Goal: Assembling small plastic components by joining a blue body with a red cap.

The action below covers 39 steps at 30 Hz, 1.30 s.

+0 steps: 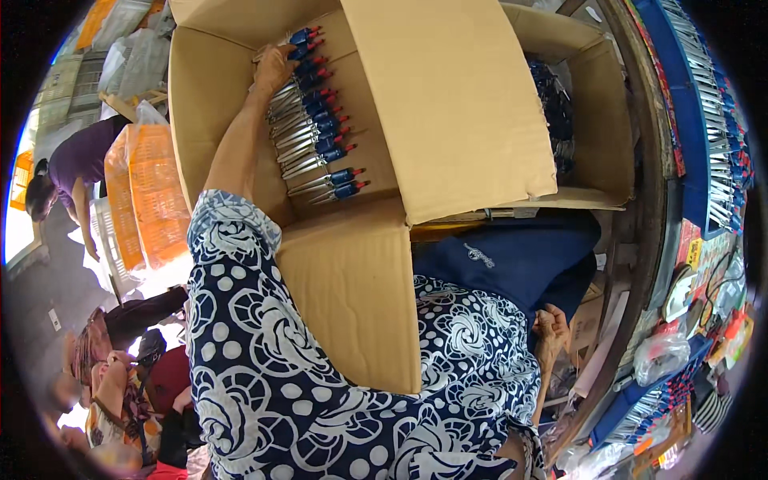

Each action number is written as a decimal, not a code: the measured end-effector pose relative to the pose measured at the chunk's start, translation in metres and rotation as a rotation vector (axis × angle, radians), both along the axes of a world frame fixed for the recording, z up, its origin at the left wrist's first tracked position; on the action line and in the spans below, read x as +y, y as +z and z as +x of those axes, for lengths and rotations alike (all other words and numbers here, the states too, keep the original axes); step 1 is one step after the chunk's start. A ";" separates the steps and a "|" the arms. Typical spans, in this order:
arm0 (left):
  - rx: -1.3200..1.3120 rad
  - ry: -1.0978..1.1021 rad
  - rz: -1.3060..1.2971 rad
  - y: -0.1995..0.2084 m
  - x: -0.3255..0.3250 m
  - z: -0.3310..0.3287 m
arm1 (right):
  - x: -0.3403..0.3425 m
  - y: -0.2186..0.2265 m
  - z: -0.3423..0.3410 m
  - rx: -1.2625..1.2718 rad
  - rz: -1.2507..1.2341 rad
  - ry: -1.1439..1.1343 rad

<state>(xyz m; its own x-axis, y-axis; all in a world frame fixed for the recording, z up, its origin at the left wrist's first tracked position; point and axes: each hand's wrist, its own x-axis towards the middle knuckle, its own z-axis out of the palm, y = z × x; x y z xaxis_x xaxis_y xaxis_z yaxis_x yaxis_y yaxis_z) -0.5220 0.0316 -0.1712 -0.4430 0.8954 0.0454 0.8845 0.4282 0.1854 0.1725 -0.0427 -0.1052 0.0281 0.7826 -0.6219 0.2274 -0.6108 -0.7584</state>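
Observation:
Slim silver metal tools (pixel 298 144) with dark blue handles and red tips lie in a row inside an open cardboard box (pixel 372 120). My left arm reaches over the box's left side. At the far end of the row, my left hand (pixel 274 70) is closed around the metal part of some of these tools, with their blue ends pointing right; its fingertips are partly hidden. Low on the right, my right hand (pixel 552 328) is curled into a loose fist beside my dark blue trousers (pixel 504 256), away from the box, and nothing shows in it.
Behind the raised flap (pixel 456 104), a second cardboard box (pixel 600 120) holds more dark blue pieces. A workbench on the right carries blue trays (pixel 690 104) of similar tools. Orange crates (pixel 148 192) stand at left, where a person in purple (pixel 84 164) bends; other people sit at lower left.

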 end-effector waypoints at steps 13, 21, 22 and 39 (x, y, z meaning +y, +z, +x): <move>-0.138 -0.070 0.029 0.026 0.009 0.011 | 0.007 0.024 -0.017 -0.056 0.133 -0.072; 0.152 0.227 0.220 0.117 0.060 0.017 | 0.032 0.138 -0.077 0.418 0.378 0.026; -0.003 0.199 0.384 0.132 0.069 0.005 | 0.032 0.153 -0.081 0.629 0.381 0.134; 0.078 -1.118 0.224 0.228 0.239 0.405 | -0.009 0.209 -0.042 1.559 0.314 0.327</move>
